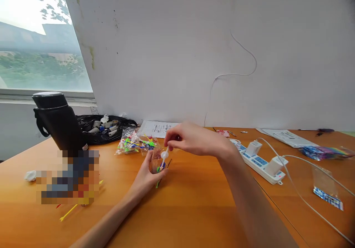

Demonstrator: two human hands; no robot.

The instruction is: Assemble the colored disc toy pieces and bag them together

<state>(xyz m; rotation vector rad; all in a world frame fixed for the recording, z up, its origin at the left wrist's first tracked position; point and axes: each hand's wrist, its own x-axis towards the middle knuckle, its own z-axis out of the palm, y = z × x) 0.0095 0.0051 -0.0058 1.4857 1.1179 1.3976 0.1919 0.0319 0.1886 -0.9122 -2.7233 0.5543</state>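
From my seat I see the white pick point(164, 158) standing nearly upright, its long axis running from a rounded knob at the top down and slightly left into the small clear bag point(156, 163). The knob end points up toward the right hand point(191, 138); the lower end sits inside the bag among other coloured pieces, blue and green showing through the plastic.

The right hand comes in from the right with its fingers curled together, the thumb and forefinger pinched on the top of the white pick just above the knob. The rest of its fingers are folded in, not spread.

The left hand point(145, 177) reaches up from below with the palm turned toward the bag. Its fingers are wrapped around the bag's lower left side, closed on the plastic and holding it up off the desk point(194, 211). A thin green stick point(158, 183) pokes out below the bag beside the thumb.

All of this sits at the middle of the orange desk, a little nearer the wall than me. Just behind the bag lies a larger clear packet of coloured picks point(132, 143). A black flask point(58, 122) stands to the left, a yellow pick point(68, 212) lies loose on the desk near the left edge, and a white power strip point(260, 163) with two chargers lies to the right of the right forearm
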